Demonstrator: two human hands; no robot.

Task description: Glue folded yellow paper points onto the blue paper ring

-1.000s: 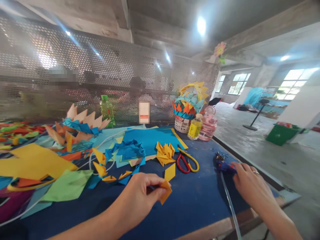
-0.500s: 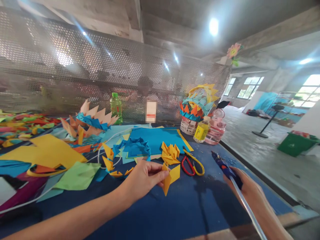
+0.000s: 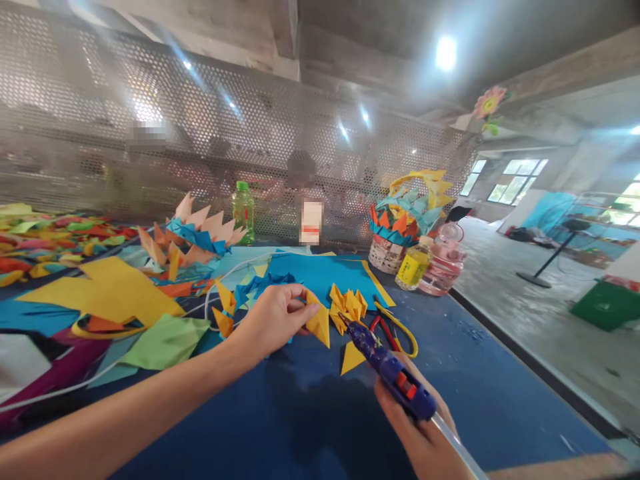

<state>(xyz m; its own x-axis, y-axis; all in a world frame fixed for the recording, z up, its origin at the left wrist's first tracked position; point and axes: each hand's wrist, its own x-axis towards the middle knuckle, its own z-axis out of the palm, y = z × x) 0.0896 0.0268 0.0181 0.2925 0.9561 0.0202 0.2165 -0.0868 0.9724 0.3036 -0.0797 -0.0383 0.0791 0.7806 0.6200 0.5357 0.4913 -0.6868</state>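
Between thumb and fingers, my left hand [image 3: 283, 313] pinches a folded yellow paper piece [image 3: 319, 325] above the blue table [image 3: 240, 427]. My right hand [image 3: 417, 413] is wrapped round a dark blue glue gun [image 3: 390, 370] with a long clear glue stick [image 3: 457, 443] out of its back. The nozzle points up and left, just right of the held piece and apart from it. Under the gun's front shows another yellow paper piece [image 3: 351, 359]. Several folded yellow pieces [image 3: 347, 305] lie behind the nozzle, and scissors [image 3: 407, 333] with red and yellow handles are partly hidden by the gun.
Blue paper sheets [image 3: 320, 270] lie behind my hands. A pleated paper basket [image 3: 387, 253], a yellow-labelled bottle [image 3: 413, 265] and a pink jug [image 3: 443, 263] stand at the right edge. Loose coloured paper, a peach folded-paper ring [image 3: 200, 233] and a white cord [image 3: 103, 375] cover the left.
My right hand has brought the glue gun left, close to the yellow pieces. My left hand has moved slightly up and left with its piece. A second yellow piece now shows under the gun.
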